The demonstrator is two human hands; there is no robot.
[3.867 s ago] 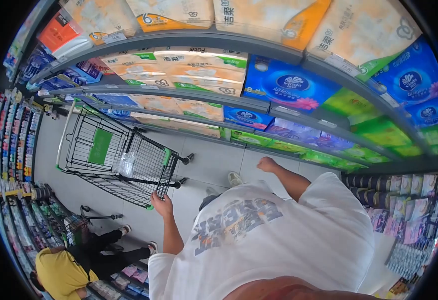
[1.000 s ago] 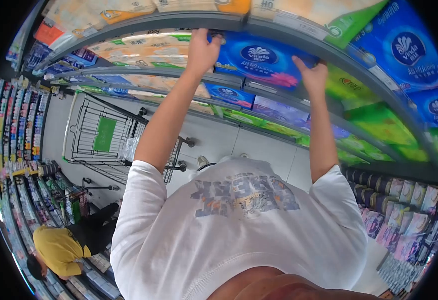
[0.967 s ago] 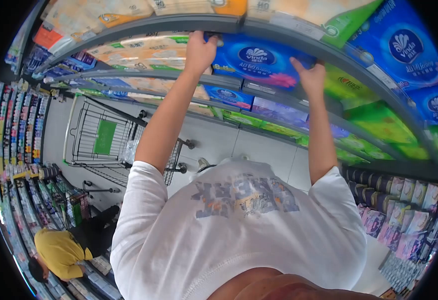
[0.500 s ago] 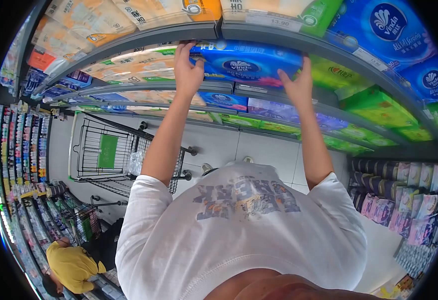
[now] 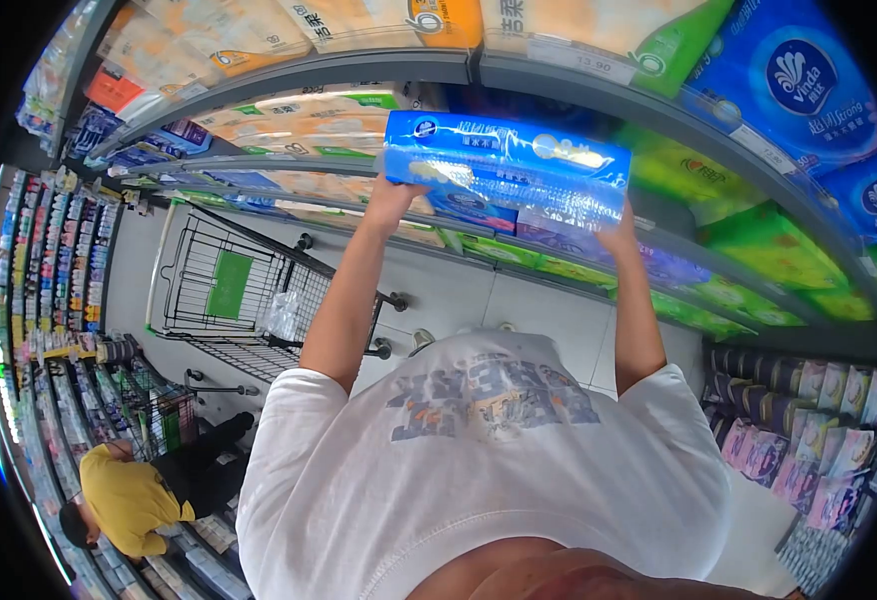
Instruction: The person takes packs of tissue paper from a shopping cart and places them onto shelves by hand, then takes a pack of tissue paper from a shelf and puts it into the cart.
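Note:
Between my two hands is a blue Vinda tissue pack (image 5: 504, 152), a wide bundle in shiny plastic wrap, held in front of the shelf. My left hand (image 5: 397, 203) grips its left end from below, thumb along the near side. At the opposite end my right hand (image 5: 616, 235) is closed around the lower right corner, its fingers partly hidden and blurred. Behind the pack, a dark gap shows on the shelf, between orange-and-white tissue packs (image 5: 299, 125) and green packs (image 5: 674, 165).
Shelf edges (image 5: 359, 75) run above and below the pack. A black wire shopping cart (image 5: 229, 285) with a green panel and a clear-wrapped item stands at left. A person in a yellow top (image 5: 129, 500) is at lower left. Pink packages (image 5: 759, 425) line the right side.
The blue tissue pack has come out of its shelf slot toward me and tilted, showing another side. Both hands have moved with it, shifting from its top edges to its lower ends.

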